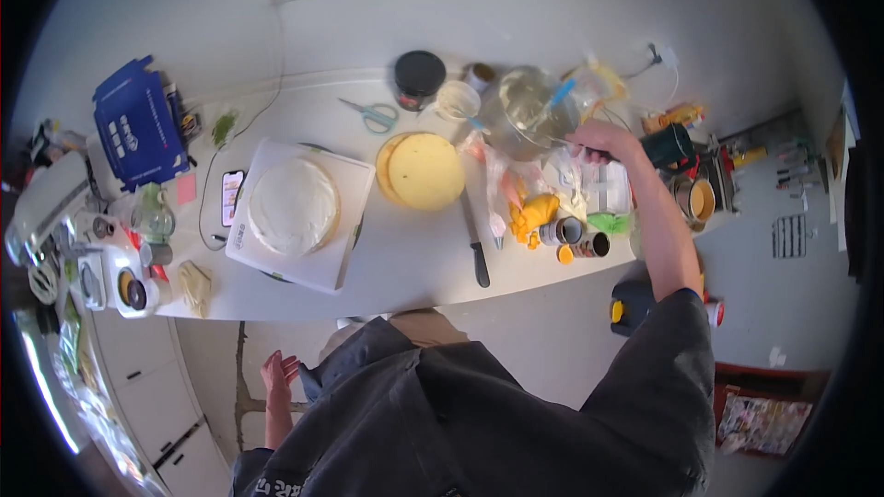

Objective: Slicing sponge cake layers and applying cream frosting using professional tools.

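Observation:
My right hand [599, 141] is closed around the dark handle of a spatula at the rim of a metal mixing bowl [507, 128]; the tool's thin blade reaches over the bowl and is blurred. White cream coats part of the bowl's inside, and a blue-handled scraper [563, 92] leans in it. Down at my side, off the counter, my left hand [280, 368] is empty with its fingers apart. A round cake layer topped with white cream [294, 207] rests on a white square board [349, 221]. Bare yellow sponge layers [426, 171] lie stacked to its right.
A black-handled knife [475, 241] lies near the counter's front edge. Scissors [378, 117] and a black-lidded tub [420, 79] are at the back. Piping bags, one with orange cream [535, 212], and open cans [563, 230] crowd the right. A phone [233, 197] lies left of the board.

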`<state>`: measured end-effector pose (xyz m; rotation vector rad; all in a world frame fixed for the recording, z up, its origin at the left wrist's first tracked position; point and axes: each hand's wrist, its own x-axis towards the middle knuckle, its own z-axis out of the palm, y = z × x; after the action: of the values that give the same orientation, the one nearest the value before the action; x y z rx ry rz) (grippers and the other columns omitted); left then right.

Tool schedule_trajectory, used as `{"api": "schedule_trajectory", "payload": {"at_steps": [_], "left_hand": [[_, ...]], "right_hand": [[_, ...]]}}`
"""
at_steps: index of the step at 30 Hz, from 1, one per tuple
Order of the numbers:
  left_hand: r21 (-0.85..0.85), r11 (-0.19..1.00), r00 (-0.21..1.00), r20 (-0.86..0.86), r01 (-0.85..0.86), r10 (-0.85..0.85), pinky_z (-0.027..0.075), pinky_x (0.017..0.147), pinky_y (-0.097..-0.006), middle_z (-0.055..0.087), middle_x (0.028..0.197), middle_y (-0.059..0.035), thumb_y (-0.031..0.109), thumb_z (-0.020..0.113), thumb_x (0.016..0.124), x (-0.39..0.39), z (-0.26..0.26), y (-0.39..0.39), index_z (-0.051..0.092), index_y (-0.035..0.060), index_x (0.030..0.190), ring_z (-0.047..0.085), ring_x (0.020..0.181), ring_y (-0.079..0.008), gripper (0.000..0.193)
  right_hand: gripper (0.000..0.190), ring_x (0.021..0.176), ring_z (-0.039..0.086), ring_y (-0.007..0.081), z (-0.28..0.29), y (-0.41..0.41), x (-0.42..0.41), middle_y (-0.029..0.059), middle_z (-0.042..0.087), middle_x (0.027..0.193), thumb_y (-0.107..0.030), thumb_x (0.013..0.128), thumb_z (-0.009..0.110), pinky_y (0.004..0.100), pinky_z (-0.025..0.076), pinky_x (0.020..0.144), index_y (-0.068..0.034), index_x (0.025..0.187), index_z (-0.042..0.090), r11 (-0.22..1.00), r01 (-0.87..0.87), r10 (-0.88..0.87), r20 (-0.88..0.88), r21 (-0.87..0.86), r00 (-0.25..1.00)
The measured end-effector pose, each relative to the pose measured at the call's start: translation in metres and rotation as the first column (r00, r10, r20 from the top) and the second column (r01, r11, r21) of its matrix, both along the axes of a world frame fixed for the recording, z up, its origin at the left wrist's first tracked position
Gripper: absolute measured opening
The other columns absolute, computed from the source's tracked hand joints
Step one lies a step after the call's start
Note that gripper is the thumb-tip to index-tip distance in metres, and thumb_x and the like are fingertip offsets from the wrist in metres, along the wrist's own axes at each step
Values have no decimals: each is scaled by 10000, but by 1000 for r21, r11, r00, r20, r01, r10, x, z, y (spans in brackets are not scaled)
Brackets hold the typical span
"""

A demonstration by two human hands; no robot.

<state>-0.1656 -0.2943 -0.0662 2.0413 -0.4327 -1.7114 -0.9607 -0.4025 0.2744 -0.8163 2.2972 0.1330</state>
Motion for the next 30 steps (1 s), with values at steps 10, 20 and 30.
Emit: {"api": "schedule_trajectory", "payload": {"at_steps": [10,20,30], "left_hand": [[107,968,974,40,-228,225,601,619,-365,730,996,-203,261,506,1020,49,-25,88,511,-6,1401,740,784,-278,465],[-60,980,982,-9,-188,188,602,732,-391,736,1009,-200,243,532,992,53,-8,62,524,-2,1414,747,863,-295,489],[-450,844,885,463,291,-59,587,758,-322,765,950,-173,65,501,854,89,-12,5,656,-15,1265,737,803,-208,446]], "right_hand": [[202,510,510,83,10,3,86,9,618,701,-245,956,718,241,389,458,-57,1030,711,655,396,-147,406,-643,902],[223,721,707,179,-137,1,354,126,753,816,-140,948,707,297,538,672,12,1106,755,503,-372,331,-224,-780,917],[260,566,561,88,-76,-5,372,48,647,691,-221,1008,656,262,459,535,29,1033,726,624,-114,217,31,-773,976]]}}
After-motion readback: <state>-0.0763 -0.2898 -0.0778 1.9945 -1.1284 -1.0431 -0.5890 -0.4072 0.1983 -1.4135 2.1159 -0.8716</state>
